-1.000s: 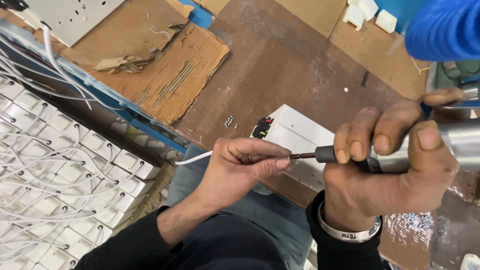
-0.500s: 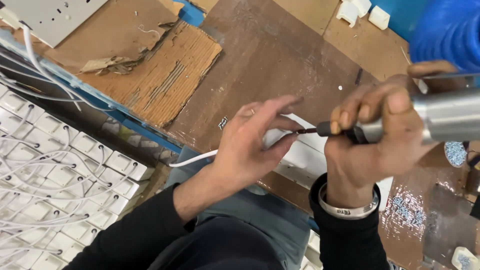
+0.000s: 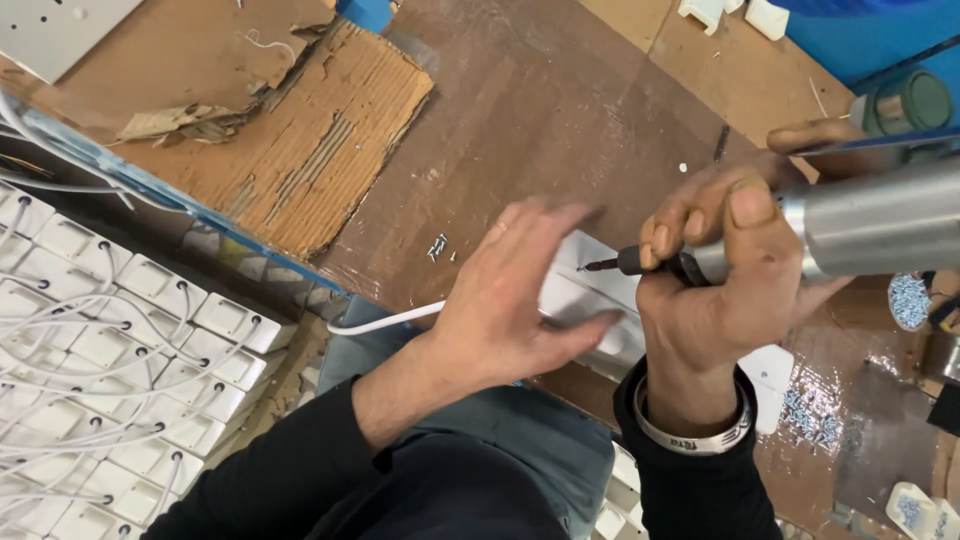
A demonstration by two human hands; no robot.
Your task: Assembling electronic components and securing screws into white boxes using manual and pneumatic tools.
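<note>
Two hands at the white casing [image 3: 590, 300], screwdriving step
We steady it with our spread left hand [image 3: 505, 300]; our right hand [image 3: 720, 290], clenched round the electric screwdriver [image 3: 800, 235], must seat its bit squarely

Silver electric screwdriver [image 3: 860, 225] points at white box [image 3: 600, 300].

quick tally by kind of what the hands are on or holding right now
Electric screwdriver, gripped in the right hand: 1
White plastic box, under the left hand: 1
White cable from the box: 1
Total: 3
</note>
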